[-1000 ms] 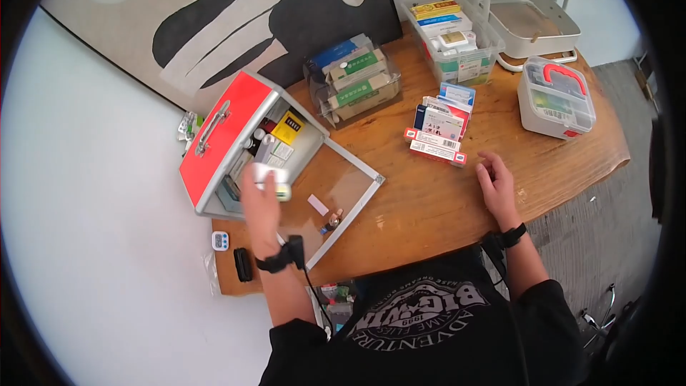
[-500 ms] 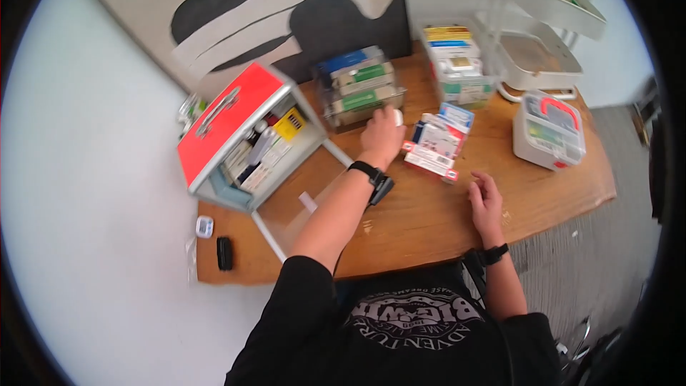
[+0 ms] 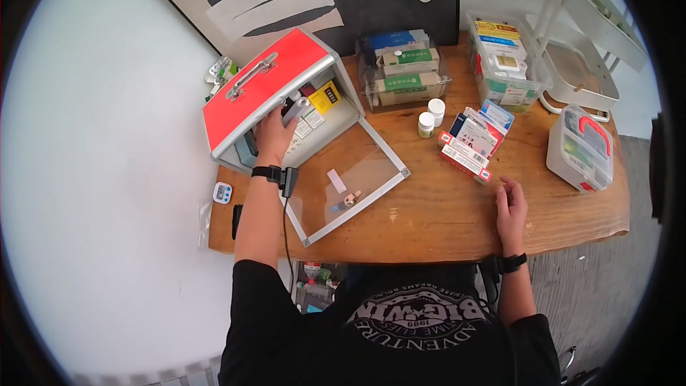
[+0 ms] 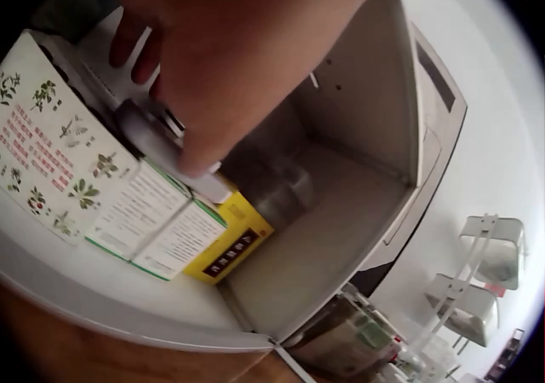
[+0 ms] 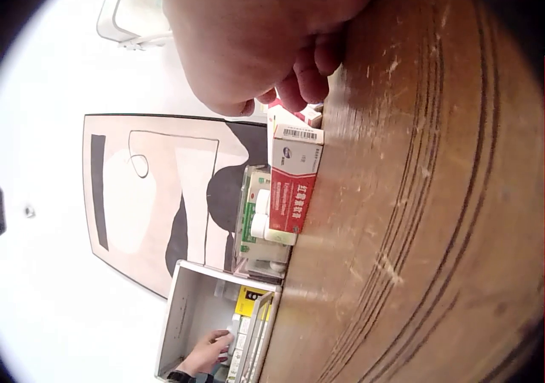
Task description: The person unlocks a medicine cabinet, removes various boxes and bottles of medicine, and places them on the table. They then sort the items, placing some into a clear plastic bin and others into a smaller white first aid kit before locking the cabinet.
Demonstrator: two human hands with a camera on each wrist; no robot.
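My left hand (image 3: 273, 137) reaches inside the red and silver case (image 3: 268, 64). In the left wrist view the thumb touches a grey-white object (image 4: 162, 140), with the other fingers partly hidden behind the boxes; I cannot tell whether they grip it. Around that hand stand a box printed with plants (image 4: 55, 136), white boxes with green edges (image 4: 140, 208) and a yellow box (image 4: 230, 238). My right hand (image 3: 511, 207) rests near the table's front edge, fingers loosely curled and holding nothing. Nearest to it are red-and-white medicine boxes (image 3: 466, 159).
Two white bottles (image 3: 426, 124) stand left of the medicine boxes. The case's clear door (image 3: 371, 164) lies folded down, a pink strip (image 3: 336, 181) on it. Behind are clear bins (image 3: 404, 93) of boxes; a red-handled box (image 3: 582, 150) stands right. A small timer (image 3: 223, 192) lies left.
My left hand carried white bottles from the case to the table's middle, let go, and went back into the case. The bottles now stand by the medicine boxes. My right hand stays by the edge.
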